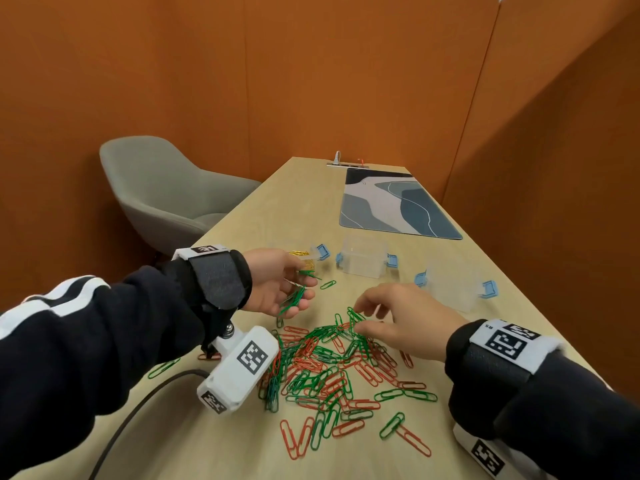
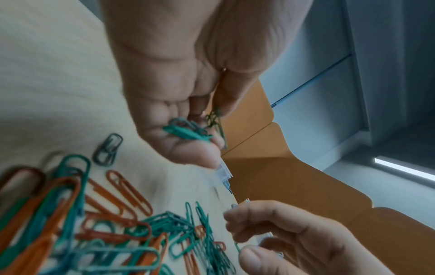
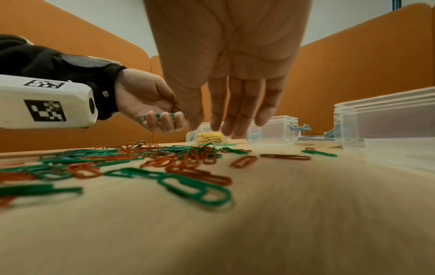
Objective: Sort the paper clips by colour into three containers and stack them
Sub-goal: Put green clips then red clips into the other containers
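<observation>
The only readable characters are a tiny "R5", or something close to it, printed at the edge of the white tagged band [image 1: 508,341] on the right wrist. The black-and-white square codes there and on the white camera housing [image 1: 242,368] carry no legible text.

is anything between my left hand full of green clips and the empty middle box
Nothing visible blocks it. The left hand holds green clips beside the gold-clip box; the middle box stands open across bare table.
</observation>
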`<state>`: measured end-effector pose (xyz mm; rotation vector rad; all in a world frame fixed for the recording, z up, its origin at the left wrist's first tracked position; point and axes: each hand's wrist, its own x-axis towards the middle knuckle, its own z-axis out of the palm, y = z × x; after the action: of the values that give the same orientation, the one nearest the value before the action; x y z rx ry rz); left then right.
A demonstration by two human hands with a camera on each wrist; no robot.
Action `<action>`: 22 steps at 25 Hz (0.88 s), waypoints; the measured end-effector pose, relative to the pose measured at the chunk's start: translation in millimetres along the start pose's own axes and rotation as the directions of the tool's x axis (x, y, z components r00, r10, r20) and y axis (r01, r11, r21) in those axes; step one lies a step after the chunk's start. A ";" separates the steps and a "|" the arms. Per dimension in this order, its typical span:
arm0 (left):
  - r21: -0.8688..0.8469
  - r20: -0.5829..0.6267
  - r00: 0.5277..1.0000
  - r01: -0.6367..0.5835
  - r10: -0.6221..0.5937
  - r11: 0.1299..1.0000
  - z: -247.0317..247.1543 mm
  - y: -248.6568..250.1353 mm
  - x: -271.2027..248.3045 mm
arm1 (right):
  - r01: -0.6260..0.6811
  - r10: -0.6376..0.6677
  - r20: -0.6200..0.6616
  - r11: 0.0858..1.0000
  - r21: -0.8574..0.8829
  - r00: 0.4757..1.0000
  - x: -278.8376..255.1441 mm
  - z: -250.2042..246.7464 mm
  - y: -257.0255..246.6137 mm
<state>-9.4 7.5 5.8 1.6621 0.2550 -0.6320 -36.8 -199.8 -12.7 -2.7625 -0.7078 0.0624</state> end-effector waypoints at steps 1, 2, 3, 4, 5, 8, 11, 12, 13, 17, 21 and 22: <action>0.032 -0.023 1.000 -0.011 0.011 0.999 -0.1 0.4 0.4 | 0.041 -0.041 0.029 0.999 -0.009 0.999 1.8 0.0 -3.1; 0.069 -0.041 0.999 -0.021 0.024 0.997 -0.1 -0.1 1.1 | 0.087 -0.086 0.059 0.996 -0.022 0.995 4.8 0.4 -6.8; 0.110 -0.052 0.998 -0.024 0.029 0.994 -0.4 -1.2 2.3 | 0.129 -0.125 0.091 0.991 -0.041 0.988 9.8 2.2 -10.1; 0.145 -0.054 0.998 -0.017 0.025 0.989 -1.9 -2.6 3.5 | 0.160 -0.151 0.125 0.985 -0.065 0.981 16.0 3.7 -13.4; 0.165 -0.053 0.999 -0.002 0.010 0.986 -3.2 -4.0 3.6 | 0.175 -0.159 0.162 0.981 -0.089 0.974 22.1 5.4 -15.9; 0.181 -0.112 0.994 0.037 -0.017 0.983 -11.2 -5.9 3.8 | 0.155 -0.133 0.199 0.983 -0.098 0.971 35.2 7.9 -20.3; 0.563 -0.288 0.944 0.031 0.161 0.826 -16.4 -7.4 1.2 | 0.127 -0.110 0.185 0.989 -0.079 0.977 36.9 10.0 -20.1; 0.717 -0.287 0.926 0.037 0.247 0.696 -16.7 -7.9 0.2 | 0.127 -0.109 0.185 0.988 -0.091 0.977 36.1 10.4 -19.7; 0.822 -0.247 0.921 0.035 0.300 0.569 -15.2 -7.3 -1.7 | 0.129 -0.110 0.181 0.987 -0.097 0.977 35.2 10.7 -19.3; 0.924 -0.111 0.952 -0.007 0.286 0.382 -8.2 -2.8 -6.3 | 0.120 -0.118 0.080 0.993 -0.020 0.990 32.4 7.5 -18.2; 0.965 -0.057 0.947 -0.029 0.318 0.262 -3.5 -10.4 1.0 | 0.085 -0.086 0.016 0.995 0.055 0.996 31.3 5.4 -18.2; 0.971 -0.061 0.948 -0.017 0.314 0.239 -2.4 -13.3 3.7 | 0.080 -0.081 0.006 0.994 0.074 0.997 30.4 5.1 -18.3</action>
<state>-12.4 11.7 -7.2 2.9860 -0.2477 -0.3836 -19.2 -168.6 -11.4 -2.6622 -0.8017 0.0823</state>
